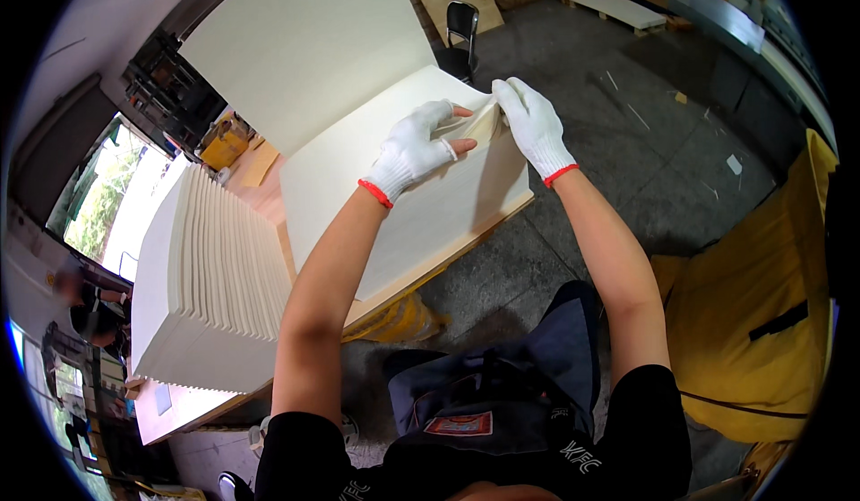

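A thick stack of large cream paper sheets (421, 219) stands in front of me, its sides lined up in a block. My left hand (417, 147), in a white glove with bare thumb and fingertip, lies over the stack's near edge, thumb and finger apart. At the right corner, my gloved right hand (533, 125) has its fingers closed over the upper sheets, which are lifted and fanned between the two hands. Behind them rises a large cream sheet or panel (313, 48), tilted upright; what holds it up is hidden.
A second stack with wavy layered edges (228, 272) stands on the wooden table (255, 178) at left. A black chair (461, 30) is beyond. A yellow fabric bag (761, 295) stands at right. Another person (90, 308) is at far left. Scraps lie on the grey floor (627, 151).
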Motion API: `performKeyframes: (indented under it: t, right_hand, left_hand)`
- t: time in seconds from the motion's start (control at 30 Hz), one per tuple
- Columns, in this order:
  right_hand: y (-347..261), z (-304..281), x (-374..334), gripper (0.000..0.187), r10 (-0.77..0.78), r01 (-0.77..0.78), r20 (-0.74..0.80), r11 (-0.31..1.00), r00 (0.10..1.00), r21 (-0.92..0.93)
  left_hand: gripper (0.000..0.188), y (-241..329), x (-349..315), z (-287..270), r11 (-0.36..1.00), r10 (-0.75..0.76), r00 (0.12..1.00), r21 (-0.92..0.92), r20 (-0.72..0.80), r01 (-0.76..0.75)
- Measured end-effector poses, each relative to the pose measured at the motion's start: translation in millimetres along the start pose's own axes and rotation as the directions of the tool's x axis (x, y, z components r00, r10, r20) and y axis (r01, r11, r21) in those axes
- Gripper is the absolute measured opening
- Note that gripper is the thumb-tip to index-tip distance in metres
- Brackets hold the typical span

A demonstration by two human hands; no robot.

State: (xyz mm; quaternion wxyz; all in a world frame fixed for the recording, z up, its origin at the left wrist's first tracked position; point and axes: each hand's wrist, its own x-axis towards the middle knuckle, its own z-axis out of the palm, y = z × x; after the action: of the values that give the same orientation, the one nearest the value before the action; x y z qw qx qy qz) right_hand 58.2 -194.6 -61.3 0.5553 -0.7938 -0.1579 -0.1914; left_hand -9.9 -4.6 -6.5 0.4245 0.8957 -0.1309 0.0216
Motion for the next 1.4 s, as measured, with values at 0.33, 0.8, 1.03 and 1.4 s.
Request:
performKeyframes:
  t: [0.33, 0.8, 1.03, 1.4]
  right_hand:
    - [2.2, 1.7, -2.0, 0.051, -0.029, 0.029, -0.034, 1.0, 0.999, 0.002]
    - [3.6, 3.2, -0.9, 0.055, -0.013, 0.012, -0.026, 0.998, 1.0, -0.059]
    - [5.1, 3.8, -2.9, 0.053, -0.036, 0.033, -0.048, 0.998, 0.998, -0.057]
    - [4.5, 3.1, -2.6, 0.054, -0.029, 0.027, -0.047, 0.998, 0.998, -0.049]
  left_hand:
    - [0.038, -7.0, 3.4, -1.1, 0.998, -0.003, 1.0, -0.056, -0.009, 0.003]
    - [0.033, -1.4, -0.3, -2.2, 0.988, 0.01, 1.0, 0.156, -0.008, -0.008]
    - [0.035, 5.2, -3.4, -0.4, 0.984, -0.018, 0.999, 0.176, -0.027, 0.022]
    - [0.03, -6.0, 2.2, -1.0, 0.966, 0.085, 0.995, 0.25, -0.046, -0.071]
